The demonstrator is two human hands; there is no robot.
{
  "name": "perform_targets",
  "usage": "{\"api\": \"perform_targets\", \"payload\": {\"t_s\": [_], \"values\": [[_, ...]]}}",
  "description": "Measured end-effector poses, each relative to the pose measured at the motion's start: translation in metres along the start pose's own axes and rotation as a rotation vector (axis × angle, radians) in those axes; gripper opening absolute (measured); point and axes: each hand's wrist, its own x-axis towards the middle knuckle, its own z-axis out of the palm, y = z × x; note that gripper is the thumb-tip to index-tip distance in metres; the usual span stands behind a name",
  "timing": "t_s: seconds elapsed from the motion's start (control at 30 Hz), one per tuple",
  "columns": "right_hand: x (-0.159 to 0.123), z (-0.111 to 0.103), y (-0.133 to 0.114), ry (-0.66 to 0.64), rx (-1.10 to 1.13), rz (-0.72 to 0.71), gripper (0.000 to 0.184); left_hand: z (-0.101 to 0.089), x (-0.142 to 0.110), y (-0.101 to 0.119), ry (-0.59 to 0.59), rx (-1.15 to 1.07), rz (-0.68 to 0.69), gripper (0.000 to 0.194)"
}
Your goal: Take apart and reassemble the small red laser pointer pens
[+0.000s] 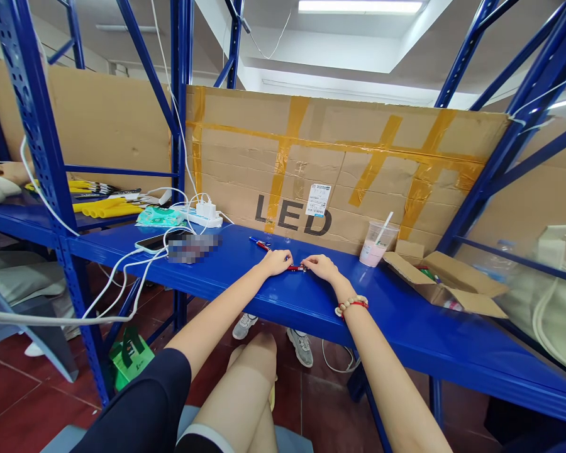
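My left hand [279,261] rests over the blue shelf top with its fingers curled round a slim red pen-like piece [294,268]. The piece lies level between my hands and has a shiny metal-looking end on the right. At that end my right hand [321,267] is closed in a pinch; its fingertips hide part of the piece, and fine detail is too small to make out. Just beyond my left hand lies a blue and red pen-like item [260,242], touched by neither hand.
To the right stand a plastic cup with a straw [378,244] and an open cardboard box [446,277]. A phone [163,241], white cables, a power strip [202,217] and a tissue pack [160,217] lie left. A taped cardboard panel [344,163] closes off the back.
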Motion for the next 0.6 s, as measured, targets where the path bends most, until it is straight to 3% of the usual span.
{"api": "perform_targets", "payload": {"t_s": [0.6], "values": [[0.0033,0.0025,0.0022,0.003,0.005,0.009,0.027,0.0034,0.0041,-0.0047,0.003,0.003,0.011,0.027]]}}
